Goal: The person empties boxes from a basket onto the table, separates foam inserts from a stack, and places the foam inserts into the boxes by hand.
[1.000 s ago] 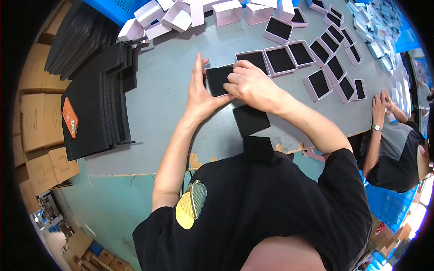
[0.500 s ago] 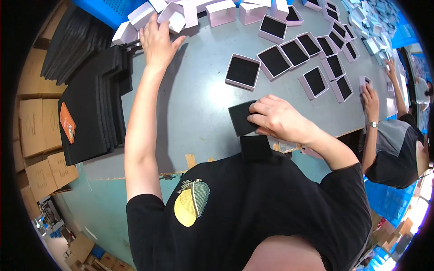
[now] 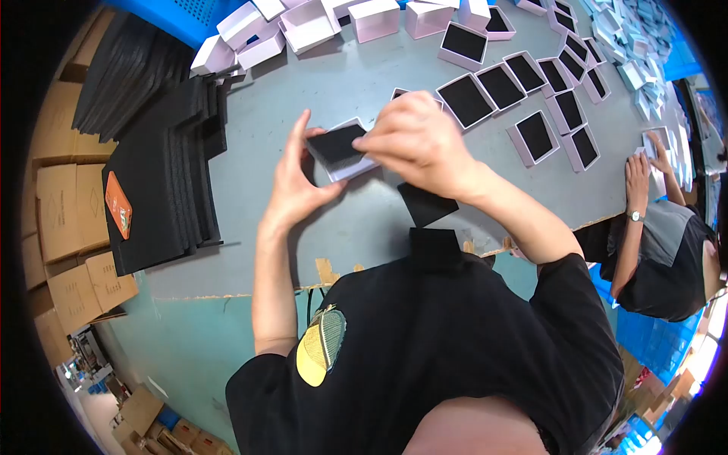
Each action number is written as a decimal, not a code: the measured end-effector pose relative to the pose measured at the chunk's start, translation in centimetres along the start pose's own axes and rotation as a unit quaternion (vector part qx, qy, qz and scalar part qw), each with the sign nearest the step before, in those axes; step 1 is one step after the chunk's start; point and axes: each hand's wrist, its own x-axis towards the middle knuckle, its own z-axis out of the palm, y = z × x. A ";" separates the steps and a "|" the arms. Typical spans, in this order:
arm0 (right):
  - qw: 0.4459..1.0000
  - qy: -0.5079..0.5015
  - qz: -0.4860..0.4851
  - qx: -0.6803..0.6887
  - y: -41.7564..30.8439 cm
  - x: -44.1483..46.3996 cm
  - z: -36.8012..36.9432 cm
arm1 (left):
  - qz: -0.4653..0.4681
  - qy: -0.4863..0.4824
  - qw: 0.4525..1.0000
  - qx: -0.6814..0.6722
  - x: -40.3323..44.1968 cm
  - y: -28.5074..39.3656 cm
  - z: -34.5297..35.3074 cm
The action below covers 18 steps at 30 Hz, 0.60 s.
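My left hand holds a pale pink box between thumb and fingers over the grey table. A black foam pad lies tilted at the box's opening, its edge pinched by my right hand. Below my right hand a black foam square rests on the table, and another dark foam piece sits at the table edge against the shirt. A pale box partly hidden behind my right hand stands beside a foam-lined box.
Big black foam sheets are stacked at the left, with an orange card on top. Empty pale boxes line the back. More foam-lined boxes stand at the right, near a co-worker's hand.
My left hand has come back from the empty boxes with a box. My right hand has lifted a foam pad to it. The co-worker's hands have moved too.
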 end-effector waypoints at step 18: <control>0.938 -0.338 0.077 -0.027 -2.3 -7.2 -5.7 | 0.100 0.125 0.769 0.619 14.1 -2.8 -7.2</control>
